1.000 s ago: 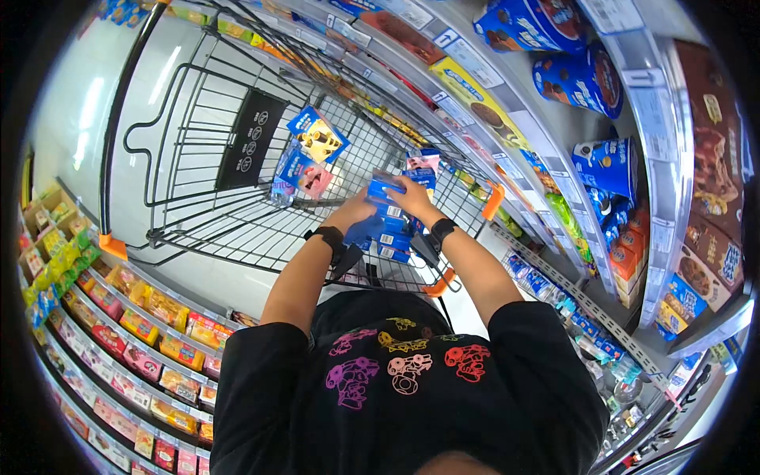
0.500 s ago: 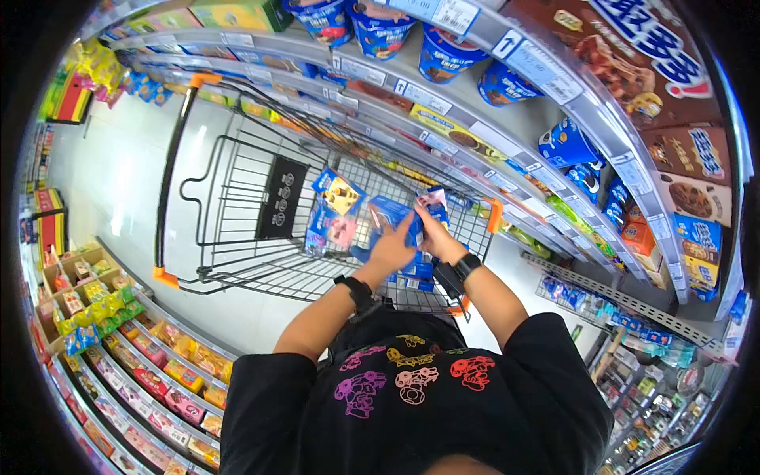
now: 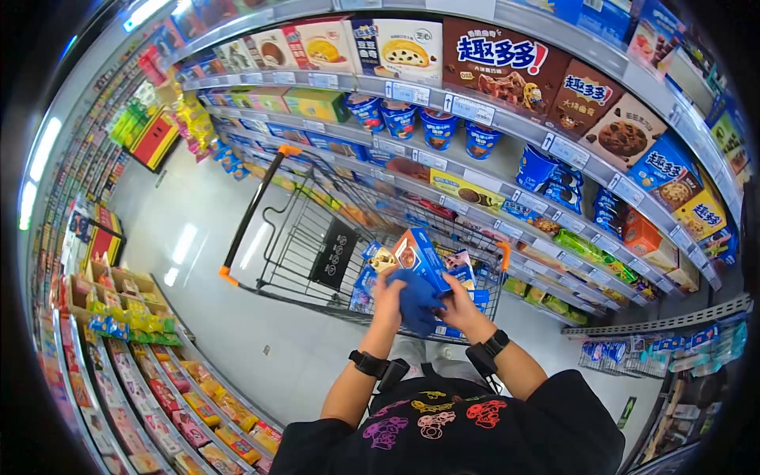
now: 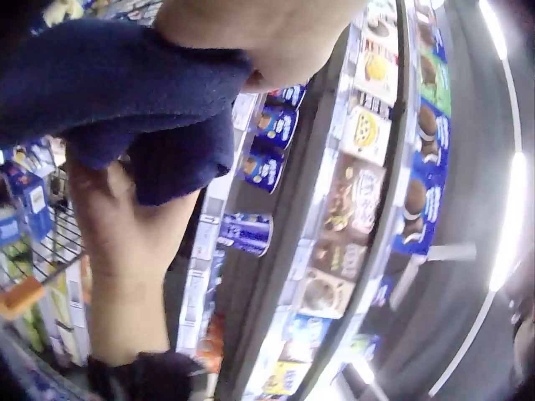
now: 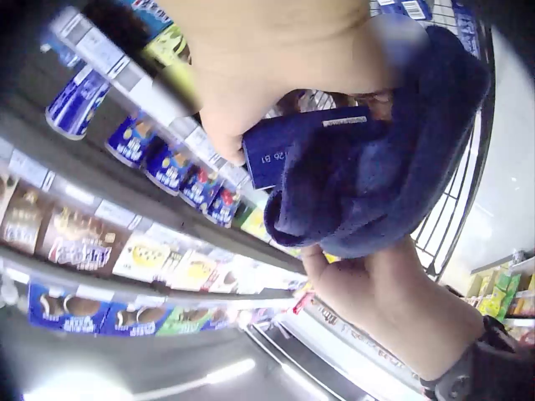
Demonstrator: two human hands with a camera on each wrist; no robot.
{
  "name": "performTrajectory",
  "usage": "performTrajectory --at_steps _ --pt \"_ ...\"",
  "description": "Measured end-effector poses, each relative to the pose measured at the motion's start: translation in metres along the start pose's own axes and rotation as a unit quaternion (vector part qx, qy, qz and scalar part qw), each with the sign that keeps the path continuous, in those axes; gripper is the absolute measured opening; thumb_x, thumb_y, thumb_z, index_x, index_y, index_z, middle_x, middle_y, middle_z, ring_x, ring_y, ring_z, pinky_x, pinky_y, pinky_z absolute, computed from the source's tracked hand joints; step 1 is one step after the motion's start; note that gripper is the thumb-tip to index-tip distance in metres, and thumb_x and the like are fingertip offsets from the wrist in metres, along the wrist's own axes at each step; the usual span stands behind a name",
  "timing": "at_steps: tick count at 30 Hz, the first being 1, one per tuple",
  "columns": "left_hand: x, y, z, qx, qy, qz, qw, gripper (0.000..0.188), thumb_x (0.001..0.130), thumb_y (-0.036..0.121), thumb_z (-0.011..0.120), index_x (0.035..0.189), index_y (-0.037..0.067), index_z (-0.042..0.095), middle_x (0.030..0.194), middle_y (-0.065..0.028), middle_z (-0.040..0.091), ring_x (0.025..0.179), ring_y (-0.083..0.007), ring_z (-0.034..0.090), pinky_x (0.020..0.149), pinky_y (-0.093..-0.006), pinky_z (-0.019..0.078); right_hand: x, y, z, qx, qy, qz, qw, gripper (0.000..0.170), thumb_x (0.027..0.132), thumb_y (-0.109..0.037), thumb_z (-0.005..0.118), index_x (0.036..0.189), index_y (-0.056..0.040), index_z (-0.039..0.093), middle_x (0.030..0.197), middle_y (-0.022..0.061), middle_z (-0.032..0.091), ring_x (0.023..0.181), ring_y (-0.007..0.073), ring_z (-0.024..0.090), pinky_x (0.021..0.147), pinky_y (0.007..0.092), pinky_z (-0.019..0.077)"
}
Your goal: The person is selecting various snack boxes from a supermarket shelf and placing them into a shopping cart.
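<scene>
A dark blue cloth [image 3: 416, 302] [image 4: 167, 92] [image 5: 368, 192] is bunched against a blue box [image 3: 422, 255] [image 5: 280, 150] with a cookie picture, held above the cart. My left hand [image 3: 386, 301] [image 4: 259, 33] [image 5: 376, 292] grips the cloth from the left. On the other side my right hand [image 3: 463, 305] [image 4: 125, 234] [image 5: 284, 50] holds the lower end of the box, fingers along its edge. The cloth hides part of the box and some fingertips. Below, other packages [image 3: 378, 258] lie in the wire cart [image 3: 289, 237].
Shelves of cookie boxes [image 3: 507, 67] and blue cups [image 3: 438, 129] run along the far side and right. A snack shelf [image 3: 190, 396] stands at the left, with pale floor [image 3: 178, 245] between it and the cart. Hanging packets [image 3: 633, 352] are at the right.
The box and cloth have come up from low in the cart towards the body, and the box's picture face now shows. The head view has tilted up, bringing more shelf into sight.
</scene>
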State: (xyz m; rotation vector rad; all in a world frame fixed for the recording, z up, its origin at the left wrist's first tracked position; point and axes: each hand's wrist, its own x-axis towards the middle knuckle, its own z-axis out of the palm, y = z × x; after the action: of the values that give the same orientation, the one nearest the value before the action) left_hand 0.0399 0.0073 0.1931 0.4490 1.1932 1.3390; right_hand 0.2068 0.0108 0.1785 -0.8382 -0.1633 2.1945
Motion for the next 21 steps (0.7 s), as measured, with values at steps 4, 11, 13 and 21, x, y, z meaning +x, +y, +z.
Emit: performTrajectory --at_steps 4,11,13,21 --pt "-0.020 0.027 -0.040 -0.296 -0.029 -0.141 0.944 0.031 0.085 0.018 0.045 0.107 -0.001 0.055 0.109 -0.0177 0.060 0.102 -0.0316 0.057 0.093 -0.0459 0.0437 -0.045 0.007 0.046 -0.214 -0.094 -0.136 0.963 0.050 0.085 -0.031 0.058 0.130 -0.0106 0.047 0.125 0.0079 0.052 0.115 0.0217 0.050 0.097 0.0349 0.0388" --pt "-0.063 0.096 -0.024 -0.301 0.008 -0.050 0.952 0.036 0.094 0.024 0.034 0.115 0.002 0.053 0.117 -0.0157 0.058 0.108 -0.0311 0.055 0.099 -0.0467 0.0400 -0.084 0.040 0.115 -0.612 -0.057 -0.458 0.642 0.065 0.075 -0.023 0.069 0.134 -0.0172 0.044 0.128 0.0188 0.039 0.118 0.0349 0.040 0.101 0.0406 0.0318" --pt "-0.069 0.106 -0.030 -0.305 -0.083 -0.020 0.949 0.038 0.095 0.026 0.034 0.120 0.003 0.051 0.119 -0.0139 0.057 0.109 -0.0300 0.055 0.097 -0.0450 0.0420 -0.093 0.058 0.136 -0.623 -0.029 -0.479 0.617 0.066 0.073 -0.021 0.067 0.135 -0.0174 0.043 0.129 0.0195 0.037 0.120 0.0379 0.037 0.101 0.0443 0.0308" --pt "-0.124 0.154 -0.067 -0.152 -0.136 0.108 0.973 0.051 0.100 0.038 0.022 0.136 0.004 0.034 0.131 -0.0086 0.047 0.118 -0.0209 0.048 0.102 -0.0348 0.0366 -0.063 0.096 0.202 -0.636 -0.022 -0.561 0.530 0.068 0.070 -0.019 0.060 0.135 -0.0115 0.041 0.133 0.0247 0.032 0.121 0.0420 0.036 0.102 0.0453 0.0310"
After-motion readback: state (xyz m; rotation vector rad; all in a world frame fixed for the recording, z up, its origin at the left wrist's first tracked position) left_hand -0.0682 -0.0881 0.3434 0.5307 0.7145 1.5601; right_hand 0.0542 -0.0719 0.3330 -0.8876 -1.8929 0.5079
